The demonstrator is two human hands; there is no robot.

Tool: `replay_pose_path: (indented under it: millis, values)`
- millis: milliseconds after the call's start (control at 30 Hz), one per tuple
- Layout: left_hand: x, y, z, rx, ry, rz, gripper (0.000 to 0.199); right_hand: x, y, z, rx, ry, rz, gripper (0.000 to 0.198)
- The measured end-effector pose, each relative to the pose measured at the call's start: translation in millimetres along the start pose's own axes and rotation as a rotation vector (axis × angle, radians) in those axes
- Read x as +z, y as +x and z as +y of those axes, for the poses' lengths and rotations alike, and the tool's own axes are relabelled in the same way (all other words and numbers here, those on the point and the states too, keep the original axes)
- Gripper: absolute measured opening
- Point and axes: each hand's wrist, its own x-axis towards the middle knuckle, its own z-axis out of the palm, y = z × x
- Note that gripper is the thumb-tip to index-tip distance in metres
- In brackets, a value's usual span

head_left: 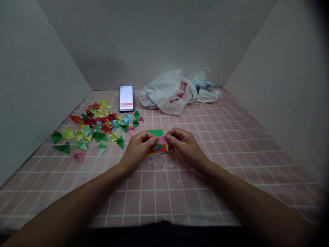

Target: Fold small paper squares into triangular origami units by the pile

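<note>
A small pink piece of paper (162, 140) is pinched between my two hands, near the middle of the table. My left hand (140, 145) grips its left side with thumb and fingers closed. On its right side, my right hand (183, 142) holds it between thumb and forefinger. Just beneath lies a stack of coloured paper sheets (155, 132), with green, orange and other colours showing at the edges. Folded paper cranes (99, 135) in several colours spread over the table to the left of my left hand. My fingers hide part of the pink paper's shape.
A lit phone (126, 98) stands behind the cranes, its screen blurred. White plastic bags (164, 91) lie crumpled at the back, beside a smaller blue-and-white bundle (203, 84). A pink checked cloth (231, 137) covers the table, with walls on three sides.
</note>
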Motion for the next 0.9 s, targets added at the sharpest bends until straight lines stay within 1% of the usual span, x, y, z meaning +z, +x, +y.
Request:
replay_pose_path:
  millis: [100,233,300,400,500,533,600,700,800,900]
  values:
    - [0.5,-0.9,2.1,-0.008,0.004,0.011,0.031,0.3,-1.1,0.2,0.052,0.031,-0.008,0.029]
    - [-2.7,1.2,2.4,-0.030,0.007,-0.010,0.031,-3.7,-1.0,-2.1,0.068,0.034,-0.009,0.031]
    - [-5.1,3.9,0.7,-0.018,-0.028,0.021,0.030,-7.6,1.4,-2.1,0.064,0.059,0.015,0.031]
    - [-5.9,6.1,-1.9,0.010,-0.068,0.081,0.029,-11.6,4.9,1.1,0.027,0.117,0.087,0.031]
    - [-1.2,2.5,-2.9,-0.030,-0.060,0.023,0.026,-8.0,3.4,5.9,0.000,0.152,0.098,0.031]
    - [0.9,0.6,-3.0,-0.046,-0.065,-0.008,0.026,-5.1,1.5,7.1,0.000,0.163,0.092,0.030]
    - [4.0,-2.5,-3.0,-0.037,-0.079,-0.028,0.024,1.8,-3.2,8.7,0.017,0.189,0.076,0.029]
    - [4.2,-3.7,-2.7,0.017,-0.080,0.015,0.021,9.9,-9.1,8.8,0.062,0.188,0.029,0.028]
    - [1.0,-2.2,-2.1,0.040,-0.051,0.037,0.021,11.1,-10.1,7.9,0.104,0.108,-0.062,0.029]
    - [-0.8,-1.3,-1.0,0.042,0.001,0.000,0.019,8.3,-8.0,6.9,0.058,0.054,-0.072,0.028]
